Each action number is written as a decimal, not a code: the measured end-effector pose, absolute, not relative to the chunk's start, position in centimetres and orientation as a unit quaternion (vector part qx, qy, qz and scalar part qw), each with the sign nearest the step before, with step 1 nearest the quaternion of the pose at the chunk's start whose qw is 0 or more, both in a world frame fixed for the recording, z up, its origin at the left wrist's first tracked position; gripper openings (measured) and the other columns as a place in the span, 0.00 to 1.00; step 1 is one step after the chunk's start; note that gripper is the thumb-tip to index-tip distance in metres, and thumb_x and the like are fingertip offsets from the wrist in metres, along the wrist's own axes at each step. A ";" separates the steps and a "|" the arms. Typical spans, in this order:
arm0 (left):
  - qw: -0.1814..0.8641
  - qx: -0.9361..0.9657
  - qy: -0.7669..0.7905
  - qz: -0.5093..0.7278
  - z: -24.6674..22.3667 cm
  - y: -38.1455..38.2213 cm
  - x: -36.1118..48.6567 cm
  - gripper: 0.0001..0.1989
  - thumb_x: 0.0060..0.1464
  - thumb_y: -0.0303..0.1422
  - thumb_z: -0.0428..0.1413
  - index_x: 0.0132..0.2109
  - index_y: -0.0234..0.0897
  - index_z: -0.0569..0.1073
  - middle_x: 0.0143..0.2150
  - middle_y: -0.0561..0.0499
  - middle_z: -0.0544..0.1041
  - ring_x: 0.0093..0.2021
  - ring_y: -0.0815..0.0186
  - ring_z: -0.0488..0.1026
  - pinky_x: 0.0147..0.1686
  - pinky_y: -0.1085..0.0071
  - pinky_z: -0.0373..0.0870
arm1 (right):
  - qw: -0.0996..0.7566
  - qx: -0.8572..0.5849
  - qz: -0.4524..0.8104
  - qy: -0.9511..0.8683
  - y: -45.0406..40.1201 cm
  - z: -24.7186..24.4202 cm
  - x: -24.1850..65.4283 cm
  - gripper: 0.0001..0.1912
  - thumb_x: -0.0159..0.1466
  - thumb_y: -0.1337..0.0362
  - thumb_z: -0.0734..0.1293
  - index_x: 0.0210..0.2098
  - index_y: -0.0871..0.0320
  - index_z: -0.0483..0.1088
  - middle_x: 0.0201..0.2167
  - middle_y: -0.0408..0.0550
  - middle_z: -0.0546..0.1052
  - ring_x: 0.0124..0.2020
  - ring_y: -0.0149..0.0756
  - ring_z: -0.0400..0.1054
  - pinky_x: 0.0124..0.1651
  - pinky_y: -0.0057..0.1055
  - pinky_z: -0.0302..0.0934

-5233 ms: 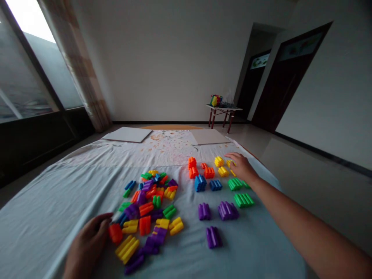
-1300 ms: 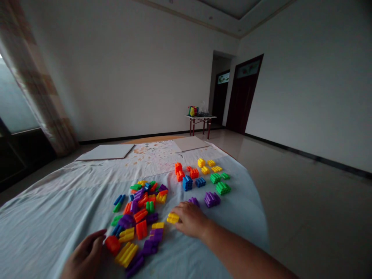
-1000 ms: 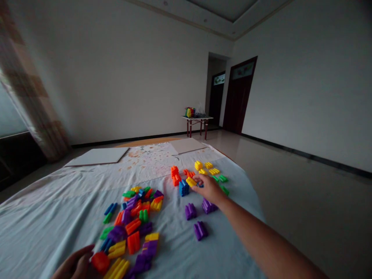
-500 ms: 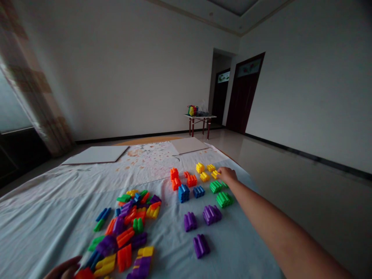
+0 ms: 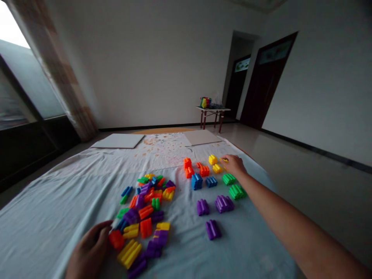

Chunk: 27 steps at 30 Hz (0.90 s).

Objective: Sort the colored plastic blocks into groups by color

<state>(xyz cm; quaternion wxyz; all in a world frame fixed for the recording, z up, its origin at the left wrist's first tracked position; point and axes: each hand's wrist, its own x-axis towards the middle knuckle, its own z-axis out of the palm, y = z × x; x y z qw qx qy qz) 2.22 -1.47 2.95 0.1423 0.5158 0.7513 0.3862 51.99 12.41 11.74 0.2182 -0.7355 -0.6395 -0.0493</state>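
My right hand (image 5: 233, 162) reaches to the far right group, its fingers closed around a small yellow block (image 5: 224, 159) beside other yellow blocks (image 5: 213, 159). My left hand (image 5: 90, 248) rests at the lower left with fingers apart, touching or nearly touching an orange block (image 5: 116, 239) at the edge of a mixed pile (image 5: 146, 228). Colour groups lie on the right: orange blocks (image 5: 204, 170), blue blocks (image 5: 197, 181), green blocks (image 5: 237, 191) under my right forearm's left side, and purple blocks (image 5: 224, 204).
A pale cloth (image 5: 72, 197) covers the table. Two flat boards, one white (image 5: 119, 140) and one beige (image 5: 201, 137), lie at its far edge. Beyond stands a small table (image 5: 215, 109) with a colourful bag (image 5: 205, 102) on it.
The view has shifted, showing more of my left hand and the near blocks. My right hand is still at the yellow blocks.
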 end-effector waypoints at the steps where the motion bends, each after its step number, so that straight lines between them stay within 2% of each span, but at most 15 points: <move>1: 0.175 0.501 0.757 0.380 3.6 -1.6 2.6 0.20 0.46 0.47 0.49 0.40 0.43 0.75 0.34 0.53 0.80 0.34 0.63 0.76 0.28 0.74 0.71 | 0.251 -0.703 -0.043 -0.664 11.7 12.0 50.6 0.12 0.61 0.63 0.61 0.42 0.56 0.72 0.42 0.49 0.76 0.46 0.38 0.67 0.49 0.33 0.56; 4: 0.209 0.477 0.768 0.372 5.0 -1.8 3.4 0.20 0.45 0.46 0.49 0.41 0.42 0.74 0.36 0.52 0.80 0.37 0.62 0.75 0.31 0.72 0.70 | 0.364 -0.557 0.023 -0.746 8.6 12.1 45.1 0.10 0.61 0.66 0.62 0.39 0.58 0.73 0.38 0.50 0.77 0.42 0.36 0.69 0.47 0.32 0.59; 6: 0.210 0.471 0.773 0.370 5.4 -2.0 3.8 0.20 0.44 0.45 0.49 0.41 0.41 0.74 0.36 0.51 0.79 0.37 0.61 0.75 0.31 0.71 0.69 | 0.374 -0.480 0.096 -0.788 5.9 11.9 40.9 0.09 0.60 0.66 0.63 0.39 0.57 0.73 0.36 0.48 0.77 0.39 0.36 0.70 0.44 0.32 0.61; 8: 0.209 0.470 0.771 0.375 5.6 -2.2 4.2 0.20 0.44 0.45 0.49 0.41 0.41 0.74 0.36 0.51 0.79 0.36 0.61 0.75 0.31 0.71 0.69 | 0.349 -0.428 0.152 -0.820 3.1 11.5 37.0 0.09 0.58 0.66 0.65 0.39 0.58 0.73 0.34 0.47 0.77 0.37 0.35 0.70 0.44 0.32 0.61; 10: 0.206 0.474 0.764 0.386 5.7 -2.4 4.5 0.20 0.44 0.45 0.48 0.41 0.41 0.74 0.36 0.50 0.79 0.35 0.61 0.74 0.30 0.71 0.68 | 0.315 -0.374 0.193 -0.851 0.7 11.1 33.9 0.10 0.58 0.66 0.66 0.40 0.58 0.73 0.37 0.47 0.77 0.41 0.35 0.69 0.47 0.31 0.59; 14: 0.201 0.479 0.750 0.409 5.8 -2.7 4.8 0.20 0.44 0.45 0.47 0.39 0.39 0.74 0.35 0.49 0.79 0.34 0.62 0.74 0.30 0.71 0.67 | 0.210 -0.295 0.212 -0.908 -1.7 10.0 30.9 0.19 0.53 0.59 0.72 0.44 0.54 0.72 0.45 0.45 0.75 0.48 0.38 0.65 0.52 0.35 0.53; 16: 0.204 0.479 0.746 0.414 5.8 -2.7 5.0 0.20 0.45 0.45 0.47 0.39 0.39 0.74 0.35 0.49 0.79 0.34 0.62 0.74 0.30 0.71 0.67 | 0.168 -0.297 0.199 -0.918 -1.5 9.5 30.7 0.21 0.52 0.59 0.72 0.45 0.52 0.71 0.46 0.44 0.75 0.49 0.40 0.64 0.52 0.37 0.52; 18: 0.205 0.479 0.745 0.417 5.8 -2.7 5.1 0.20 0.45 0.44 0.47 0.39 0.38 0.74 0.35 0.49 0.79 0.35 0.62 0.74 0.31 0.71 0.67 | 0.156 -0.337 0.178 -0.911 -0.8 9.1 31.0 0.17 0.55 0.60 0.70 0.44 0.52 0.72 0.43 0.44 0.76 0.47 0.39 0.64 0.51 0.36 0.52; 21: 0.208 0.475 0.745 0.420 5.8 -2.8 5.1 0.20 0.45 0.44 0.47 0.40 0.38 0.74 0.35 0.49 0.79 0.35 0.62 0.73 0.31 0.71 0.67 | 0.168 -0.414 0.140 -0.884 0.7 8.9 32.1 0.13 0.58 0.64 0.67 0.43 0.54 0.72 0.42 0.46 0.76 0.47 0.39 0.65 0.49 0.36 0.54; 27: 0.214 0.477 0.744 0.416 5.5 -2.7 4.9 0.19 0.45 0.44 0.47 0.40 0.40 0.74 0.33 0.51 0.78 0.33 0.63 0.73 0.30 0.72 0.66 | 0.215 -0.468 0.106 -0.850 2.1 9.1 34.1 0.17 0.58 0.68 0.64 0.47 0.58 0.70 0.45 0.50 0.74 0.49 0.38 0.64 0.53 0.33 0.55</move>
